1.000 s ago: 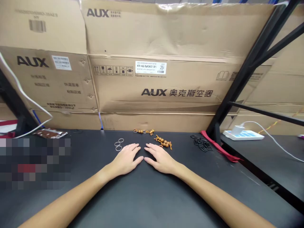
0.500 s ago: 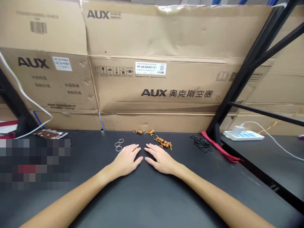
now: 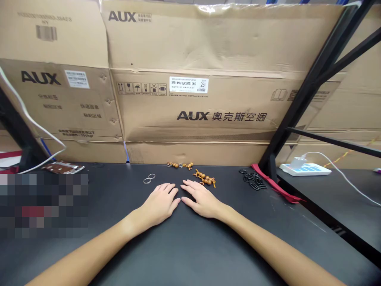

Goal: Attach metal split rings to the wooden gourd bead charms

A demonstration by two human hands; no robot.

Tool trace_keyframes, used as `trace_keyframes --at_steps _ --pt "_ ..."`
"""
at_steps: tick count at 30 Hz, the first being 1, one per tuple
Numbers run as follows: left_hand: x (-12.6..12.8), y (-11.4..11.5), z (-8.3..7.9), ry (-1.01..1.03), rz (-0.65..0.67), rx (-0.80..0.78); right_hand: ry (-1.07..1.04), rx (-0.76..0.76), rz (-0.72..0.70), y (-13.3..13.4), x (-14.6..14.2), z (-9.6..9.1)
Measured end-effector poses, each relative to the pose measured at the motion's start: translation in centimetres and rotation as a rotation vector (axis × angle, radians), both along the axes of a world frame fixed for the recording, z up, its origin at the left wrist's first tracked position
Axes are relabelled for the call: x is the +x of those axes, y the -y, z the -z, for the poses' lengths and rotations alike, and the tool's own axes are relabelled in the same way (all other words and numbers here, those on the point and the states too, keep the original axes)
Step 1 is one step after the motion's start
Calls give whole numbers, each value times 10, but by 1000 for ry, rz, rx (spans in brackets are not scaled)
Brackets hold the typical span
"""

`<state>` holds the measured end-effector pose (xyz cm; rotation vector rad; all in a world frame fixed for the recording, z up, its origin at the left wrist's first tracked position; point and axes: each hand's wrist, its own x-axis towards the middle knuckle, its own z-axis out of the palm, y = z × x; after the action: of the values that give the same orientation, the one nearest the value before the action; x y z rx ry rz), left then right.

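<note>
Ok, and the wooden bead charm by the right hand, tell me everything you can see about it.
The wooden bead charm is a short, loose string of round, glossy orange-brown beads that look like polished wood, with a few thin tail strands at its end. It lies flat and slightly diagonal on the black tabletop, just beyond the fingers of the right hand, apparently not touching them. Its finer details are too small to tell.
</note>
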<state>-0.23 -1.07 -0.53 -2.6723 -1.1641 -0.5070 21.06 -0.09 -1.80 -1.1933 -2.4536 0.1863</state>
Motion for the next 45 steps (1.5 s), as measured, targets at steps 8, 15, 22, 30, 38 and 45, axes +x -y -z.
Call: trace_keyframes --at_steps 8,15,22,30,38,45 --pt "-2 0 -4 27 83 12 2 61 1 0 0 1" --pt "6 6 -7 -28 -211 84 55 307 348 -1 0 -6" --pt "1 2 -8 29 40 -21 124 325 480 -4 2 -3" --pt "-3 -2 -5 222 184 -219 -87 194 53 0 -1 -6" --pt "-2 -7 -4 298 206 -268 -145 171 74 -1 -2 -2" --pt "-3 -15 -1 312 148 -212 -107 152 65 -2 -2 -1"
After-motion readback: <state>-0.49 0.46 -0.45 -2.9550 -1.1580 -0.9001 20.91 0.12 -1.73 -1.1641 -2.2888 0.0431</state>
